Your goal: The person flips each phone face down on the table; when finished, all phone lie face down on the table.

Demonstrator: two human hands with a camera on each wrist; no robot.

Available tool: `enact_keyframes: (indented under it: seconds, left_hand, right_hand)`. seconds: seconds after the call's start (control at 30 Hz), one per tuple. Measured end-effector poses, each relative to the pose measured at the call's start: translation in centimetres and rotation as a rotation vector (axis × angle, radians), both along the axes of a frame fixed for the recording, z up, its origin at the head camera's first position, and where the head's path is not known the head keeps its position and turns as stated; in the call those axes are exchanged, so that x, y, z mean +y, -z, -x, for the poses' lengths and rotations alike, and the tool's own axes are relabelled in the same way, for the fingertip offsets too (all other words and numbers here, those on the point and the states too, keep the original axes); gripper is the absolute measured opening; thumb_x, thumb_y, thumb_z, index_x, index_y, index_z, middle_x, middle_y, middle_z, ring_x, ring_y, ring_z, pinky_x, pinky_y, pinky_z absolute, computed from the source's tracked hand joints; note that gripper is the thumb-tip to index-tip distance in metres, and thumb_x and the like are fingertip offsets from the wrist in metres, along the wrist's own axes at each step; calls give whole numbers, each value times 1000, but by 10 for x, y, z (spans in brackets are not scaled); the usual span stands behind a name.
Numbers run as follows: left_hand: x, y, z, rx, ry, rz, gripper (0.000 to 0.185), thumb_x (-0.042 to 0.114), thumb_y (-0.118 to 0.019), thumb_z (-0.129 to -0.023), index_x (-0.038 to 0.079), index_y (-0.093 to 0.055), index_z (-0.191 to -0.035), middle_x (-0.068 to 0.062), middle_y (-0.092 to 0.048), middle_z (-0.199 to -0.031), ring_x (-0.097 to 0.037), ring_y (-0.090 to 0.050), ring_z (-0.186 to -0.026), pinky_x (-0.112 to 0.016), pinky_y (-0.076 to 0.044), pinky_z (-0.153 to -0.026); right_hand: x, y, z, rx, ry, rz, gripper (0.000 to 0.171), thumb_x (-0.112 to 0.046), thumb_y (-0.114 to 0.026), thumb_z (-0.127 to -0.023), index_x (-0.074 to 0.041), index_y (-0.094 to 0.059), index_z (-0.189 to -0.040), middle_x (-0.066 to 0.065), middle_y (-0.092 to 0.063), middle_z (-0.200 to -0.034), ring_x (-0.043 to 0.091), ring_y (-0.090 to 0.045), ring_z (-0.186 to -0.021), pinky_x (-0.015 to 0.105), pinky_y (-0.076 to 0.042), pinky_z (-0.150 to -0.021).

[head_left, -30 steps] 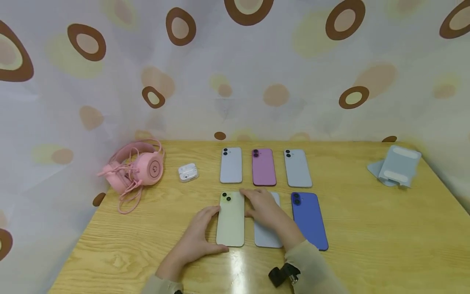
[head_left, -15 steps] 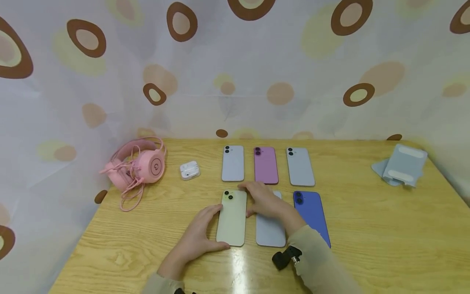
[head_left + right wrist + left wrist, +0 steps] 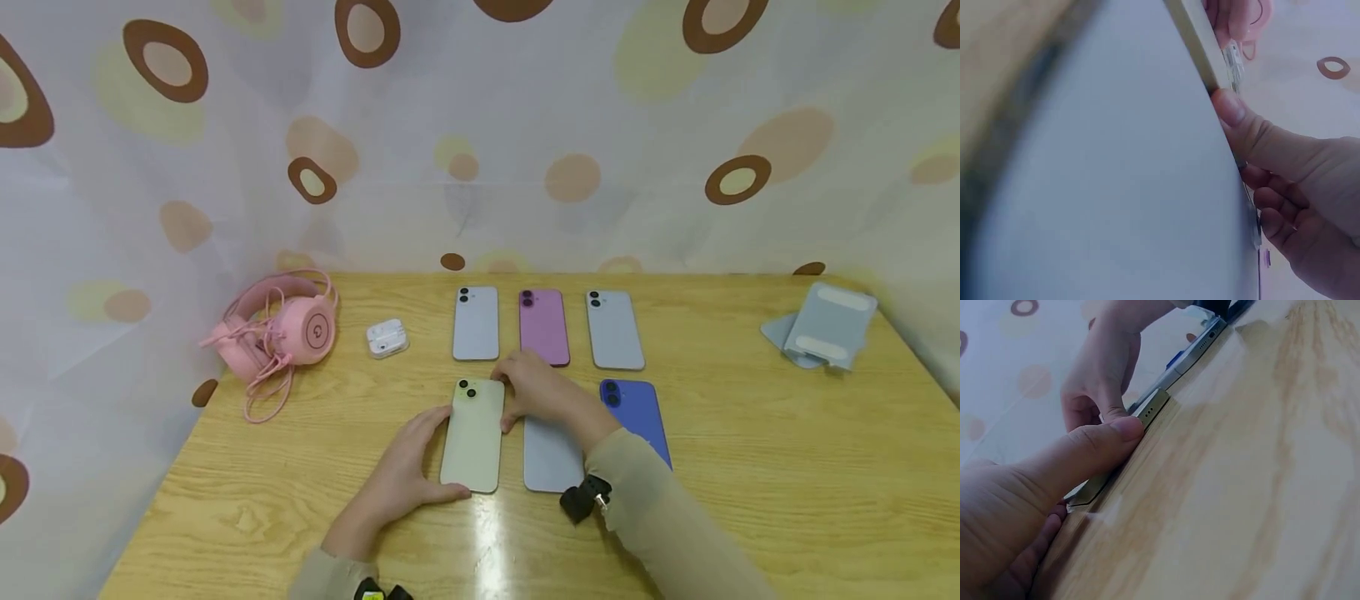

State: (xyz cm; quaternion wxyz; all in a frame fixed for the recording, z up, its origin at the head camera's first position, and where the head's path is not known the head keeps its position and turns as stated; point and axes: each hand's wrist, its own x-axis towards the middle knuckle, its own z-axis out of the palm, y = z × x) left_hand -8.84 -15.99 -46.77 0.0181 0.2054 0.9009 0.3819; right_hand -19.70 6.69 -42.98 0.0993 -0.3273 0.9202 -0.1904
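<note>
A pale yellow smartphone [image 3: 472, 442] lies back up on the wooden table, upright in the head view between both hands. My left hand [image 3: 401, 475] holds its lower left corner, thumb at the bottom edge and fingers along the left side. At the upper right corner, my right hand [image 3: 536, 387] pinches it with thumb and forefinger, the other fingers curled in. Beneath my right wrist lies a pale blue smartphone [image 3: 552, 460], partly hidden. In the left wrist view, the left thumb presses the yellow phone's bottom edge [image 3: 1155, 407].
A blue smartphone [image 3: 636, 408] lies partly under the right forearm. Behind is a row with a pale lilac phone [image 3: 476, 325], a purple phone [image 3: 543, 321] and a pale phone [image 3: 615, 331]. Pink headphones [image 3: 288, 325] and an earbuds case [image 3: 387, 338] stand left, a folding stand [image 3: 831, 325] right.
The right hand's fingers have curled in at the yellow phone's upper right corner, and its wrist has shifted slightly. The left hand keeps its place on the phone. The head view has tilted a little.
</note>
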Motion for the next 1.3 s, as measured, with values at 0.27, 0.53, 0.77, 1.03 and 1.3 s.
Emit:
enact_keyframes:
  seconds: [0.27, 0.53, 0.77, 1.03, 1.3]
  left_hand:
    - [0, -2, 0, 29, 45, -9, 108, 36, -90, -62, 0, -33, -146, -16, -37, -147, -32, -34, -134, -47, -27, -110]
    - [-2, 3, 1, 79, 79, -27, 107, 36, -89, -62, 6, -32, -148, -9, -32, -151, -24, -31, -137, -42, -25, -111]
    - [-3, 3, 3, 117, 100, -46, 108, 35, -89, -63, 8, -29, -150, -6, -28, -154, -22, -29, -138, -41, -24, -111]
    - [-2, 2, 2, 128, 115, -73, 108, 34, -88, -65, 12, -27, -151, -1, -23, -156, -21, -27, -139, -41, -24, -111]
    - [-2, 3, 3, 155, 118, -102, 107, 32, -88, -64, 12, -28, -151, -2, -23, -156, -23, -28, -139, -42, -25, -111]
  right_hand:
    - [-3, -4, 15, -117, -74, -23, 59, -35, -93, -53, -5, -64, -94, -1, -53, -83, 15, -45, -78, 28, -40, -71]
    - [5, -8, 17, -355, -70, 156, 62, -19, -92, -59, -4, -51, -104, 0, -60, -83, 12, -52, -71, 26, -43, -64]
    - [16, -15, 12, -425, -97, 307, 70, -15, -86, -68, -13, -47, -126, 1, -65, -91, 12, -63, -75, 29, -50, -70]
    - [24, -25, 7, -402, -116, 405, 64, -10, -78, -76, -12, -55, -136, 0, -67, -98, 12, -63, -82, 28, -51, -71]
    - [19, -30, 5, -327, -135, 455, 52, -16, -74, -81, -11, -60, -131, -6, -69, -83, 13, -61, -75, 24, -48, -65]
